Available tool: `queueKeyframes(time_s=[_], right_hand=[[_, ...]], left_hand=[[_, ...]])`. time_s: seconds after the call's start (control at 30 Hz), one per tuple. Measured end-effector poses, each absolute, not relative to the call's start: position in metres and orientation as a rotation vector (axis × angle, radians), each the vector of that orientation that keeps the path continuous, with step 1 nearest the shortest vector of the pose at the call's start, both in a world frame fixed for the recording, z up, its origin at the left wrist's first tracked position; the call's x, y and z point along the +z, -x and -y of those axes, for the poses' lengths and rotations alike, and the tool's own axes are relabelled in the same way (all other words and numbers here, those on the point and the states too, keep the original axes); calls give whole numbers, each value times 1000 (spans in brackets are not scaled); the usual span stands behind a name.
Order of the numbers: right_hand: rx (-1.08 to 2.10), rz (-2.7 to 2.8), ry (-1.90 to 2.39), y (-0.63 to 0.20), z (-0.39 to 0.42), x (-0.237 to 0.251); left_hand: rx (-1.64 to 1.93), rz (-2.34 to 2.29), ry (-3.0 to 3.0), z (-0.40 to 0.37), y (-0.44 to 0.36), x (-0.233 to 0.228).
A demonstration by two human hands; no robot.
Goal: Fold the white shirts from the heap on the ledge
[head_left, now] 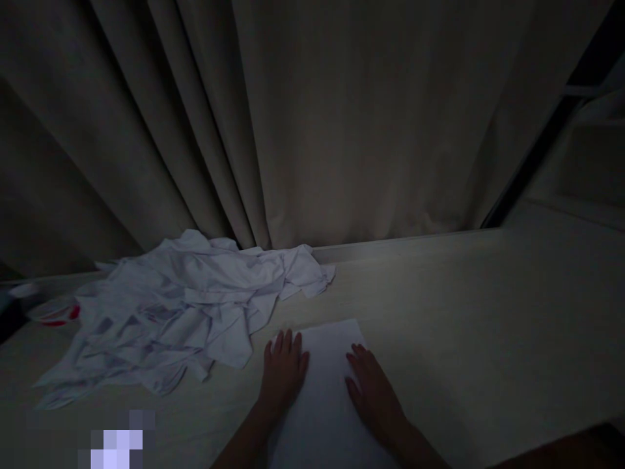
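1. Bowl [53, 314]: far left, at the table's back edge; a pale dish with a red patch, partly tucked under the pile. Too dark to tell more.
2. Pile [180, 312]: crumpled white garments, heaped loosely at left of the table [488, 312], reaching back to the curtain [312, 117]. Its nearest corner lies just beside the left hand, not touching it as far as the dim light shows.
3. Left hand [283, 371]: flat, palm down, fingers spread and relaxed, grasping nothing; it presses the left edge of the folded cloth.
4. Folded cloth [325, 391]: a smooth white rectangle lying flat on the table directly before the person, between and under both hands, its far edge square to the view.
5. Right hand [374, 391]: likewise flat and unclenched, holding nothing, resting on the cloth's right part.
6. Technique, as a judgement: smoothing appears to be in hand. It goes best with even palm pressure stroked outward from the middle, both hands moving together so the layers do not slide apart, and the edges kept aligned.
7. Obstacles: the pile crowds the left side, and a stray sleeve could be caught under the left hand; the poor light hides wrinkles.
8. Right of the cloth: bare table surface, then a dark frame [537, 150] beside the curtain.
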State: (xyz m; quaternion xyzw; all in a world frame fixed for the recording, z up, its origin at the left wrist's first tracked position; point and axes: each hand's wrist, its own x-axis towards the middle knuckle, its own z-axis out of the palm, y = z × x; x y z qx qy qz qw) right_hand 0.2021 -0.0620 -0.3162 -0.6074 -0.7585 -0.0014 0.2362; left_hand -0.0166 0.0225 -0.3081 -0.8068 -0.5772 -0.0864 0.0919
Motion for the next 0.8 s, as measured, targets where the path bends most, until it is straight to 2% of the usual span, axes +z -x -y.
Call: queueKeyframes(time_s=[0.3, 0.8], right_hand=[[116, 2070, 1803, -159, -56, -325], [2, 2122, 1748, -171, -73, -335]], left_hand=[[-334, 1768, 2457, -34, 19, -327], [-524, 1883, 2586, -67, 21, -309]])
